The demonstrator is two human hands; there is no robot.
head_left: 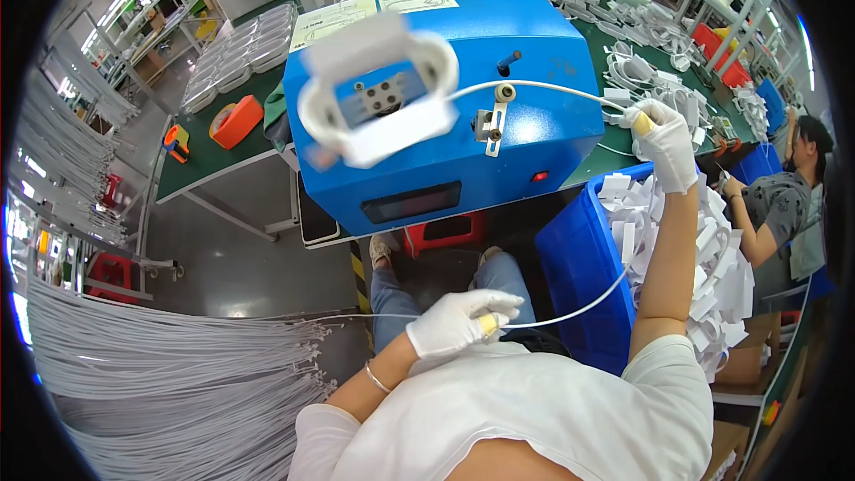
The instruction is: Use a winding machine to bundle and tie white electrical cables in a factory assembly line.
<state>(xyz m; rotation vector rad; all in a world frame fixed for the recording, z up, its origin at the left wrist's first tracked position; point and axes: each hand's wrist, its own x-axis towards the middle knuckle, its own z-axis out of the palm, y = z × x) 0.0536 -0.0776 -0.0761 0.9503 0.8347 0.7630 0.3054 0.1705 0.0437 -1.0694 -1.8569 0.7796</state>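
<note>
My right hand [663, 144], in a white glove with yellow at a fingertip, is raised at the machine's right side and closed round a white cable [534, 86]. From there the cable runs left past a small guide roller [505, 92] to a blurred white cable coil [441, 67] with white flat pieces across it, at the front of a blue machine [534, 36]. Low in front of my body, my gloved left hand [459, 322] is closed on a white cable that curves up toward the right. A thin strand leads left from this hand.
Many long white cables [178, 365] hang at the left. A blue bin [579, 267] heaped with white pieces stands at my right. Orange tape dispenser [237, 121], clear trays [236, 53] and coiled cables [637, 71] lie on the green table. Other people sit beyond and at right.
</note>
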